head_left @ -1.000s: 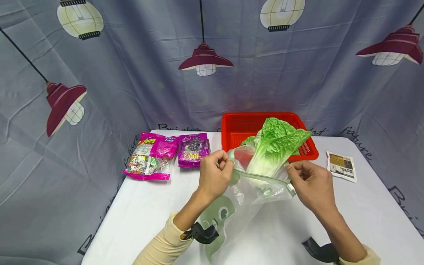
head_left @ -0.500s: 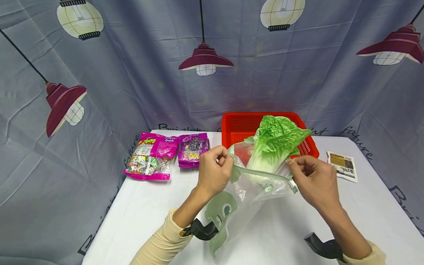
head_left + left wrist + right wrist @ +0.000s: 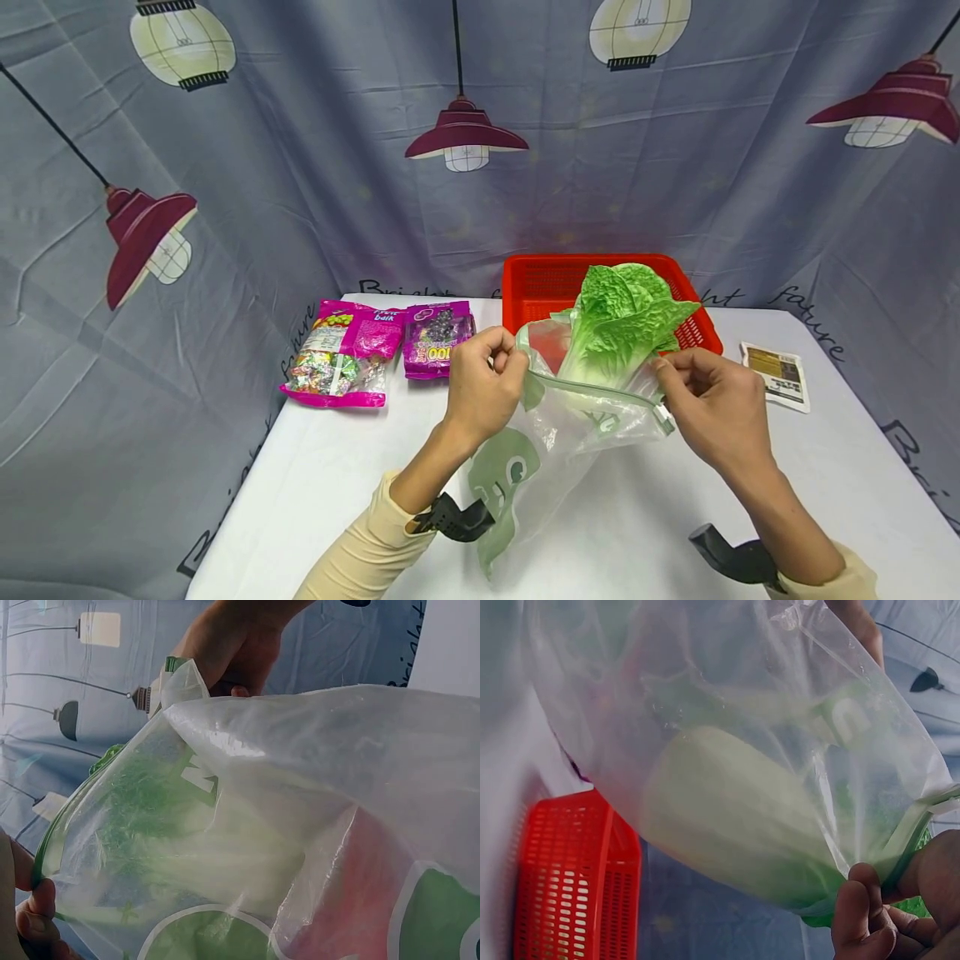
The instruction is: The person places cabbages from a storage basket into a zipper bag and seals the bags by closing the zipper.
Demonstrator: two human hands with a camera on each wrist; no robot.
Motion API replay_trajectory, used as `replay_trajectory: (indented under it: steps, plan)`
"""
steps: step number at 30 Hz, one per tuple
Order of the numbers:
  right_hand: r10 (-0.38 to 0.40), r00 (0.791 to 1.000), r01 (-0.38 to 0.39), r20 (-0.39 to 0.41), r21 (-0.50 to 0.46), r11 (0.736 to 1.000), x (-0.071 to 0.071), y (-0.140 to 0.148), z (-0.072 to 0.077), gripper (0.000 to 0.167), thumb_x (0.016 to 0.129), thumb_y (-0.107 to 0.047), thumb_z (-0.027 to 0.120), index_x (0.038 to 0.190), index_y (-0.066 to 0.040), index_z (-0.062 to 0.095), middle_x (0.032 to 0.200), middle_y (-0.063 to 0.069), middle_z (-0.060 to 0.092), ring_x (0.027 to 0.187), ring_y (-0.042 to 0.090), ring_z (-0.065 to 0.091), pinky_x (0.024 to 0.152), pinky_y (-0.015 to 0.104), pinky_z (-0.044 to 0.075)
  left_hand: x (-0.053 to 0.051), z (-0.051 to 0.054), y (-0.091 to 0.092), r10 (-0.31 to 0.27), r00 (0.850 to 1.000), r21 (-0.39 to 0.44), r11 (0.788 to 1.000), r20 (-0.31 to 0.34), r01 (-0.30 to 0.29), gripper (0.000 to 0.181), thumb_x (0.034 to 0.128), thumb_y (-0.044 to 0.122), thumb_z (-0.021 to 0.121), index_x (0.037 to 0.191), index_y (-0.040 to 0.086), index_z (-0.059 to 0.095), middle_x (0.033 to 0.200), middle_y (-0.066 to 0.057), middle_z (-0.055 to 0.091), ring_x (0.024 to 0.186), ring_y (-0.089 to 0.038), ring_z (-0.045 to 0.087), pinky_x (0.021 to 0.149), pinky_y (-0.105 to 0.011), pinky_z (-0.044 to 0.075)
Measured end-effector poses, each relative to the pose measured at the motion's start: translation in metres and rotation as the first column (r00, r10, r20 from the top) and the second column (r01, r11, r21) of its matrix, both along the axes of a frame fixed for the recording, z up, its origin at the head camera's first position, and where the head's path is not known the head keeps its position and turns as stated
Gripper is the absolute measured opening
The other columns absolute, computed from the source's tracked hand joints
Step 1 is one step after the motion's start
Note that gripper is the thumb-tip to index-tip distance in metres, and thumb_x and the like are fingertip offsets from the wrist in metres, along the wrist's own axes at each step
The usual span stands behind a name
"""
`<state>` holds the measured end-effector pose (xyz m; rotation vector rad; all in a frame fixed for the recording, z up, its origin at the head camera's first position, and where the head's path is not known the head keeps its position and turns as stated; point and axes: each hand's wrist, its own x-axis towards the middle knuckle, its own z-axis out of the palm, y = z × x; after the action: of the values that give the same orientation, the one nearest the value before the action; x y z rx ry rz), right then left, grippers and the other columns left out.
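A clear zip bag (image 3: 570, 433) with green print hangs between the two hands, its mouth open toward the back. The left hand (image 3: 486, 387) pinches the left end of the rim; the right hand (image 3: 716, 408) pinches the right end, beside the white slider. Inside the bag lies the pale base of a leafy cabbage (image 3: 622, 317), and its green leaves stick out past the rim. In the right wrist view the cabbage's pale stem (image 3: 720, 802) shows through the plastic. Something red (image 3: 352, 892) shows through the bag in the left wrist view.
Behind the bag stands a red basket (image 3: 543, 279). At the back left lie a large pink candy bag (image 3: 341, 358) and a smaller purple packet (image 3: 437, 342). A white and brown sachet (image 3: 776, 377) lies at the right, partly behind the right hand.
Both hands have raised the bag slightly, and its lower end has come up off its earlier place. The cabbage leaves have shifted a little to the left. Both pinches on the rim remain.
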<state>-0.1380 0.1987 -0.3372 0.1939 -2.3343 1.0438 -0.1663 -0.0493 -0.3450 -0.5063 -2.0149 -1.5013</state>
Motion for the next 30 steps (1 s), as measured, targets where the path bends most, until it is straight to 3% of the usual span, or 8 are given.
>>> replay_trajectory:
  steps: [13, 30]
  plan:
    - [-0.012, 0.999, 0.012, -0.032, -0.008, 1.0, -0.0001, 0.0006, 0.0053, 0.009, 0.086, -0.004, 0.067, 0.079, 0.001, 0.069, 0.06, 0.001, 0.058, 0.046, 0.007, 0.05, 0.043, 0.016, 0.038, -0.0015, 0.0045, -0.001, 0.006, 1.0, 0.016, 1.0, -0.027, -0.006, 0.02, 0.0756, 0.003, 0.053, 0.06, 0.012, 0.044, 0.056, 0.003, 0.035, 0.052, -0.011, 0.033, 0.047, -0.025, 0.025]
    - [0.001, 0.999, -0.002, -0.042, -0.027, 1.0, -0.0002, 0.0, 0.0068, 0.009, 0.087, -0.003, 0.069, 0.089, 0.006, 0.07, 0.067, 0.008, 0.063, 0.049, 0.003, 0.055, 0.049, 0.012, 0.045, -0.0016, 0.0048, -0.0064, 0.016, 1.0, 0.041, 0.999, -0.026, -0.015, 0.019, 0.0757, 0.003, 0.052, 0.061, 0.012, 0.044, 0.056, 0.003, 0.035, 0.051, -0.011, 0.032, 0.046, -0.025, 0.025]
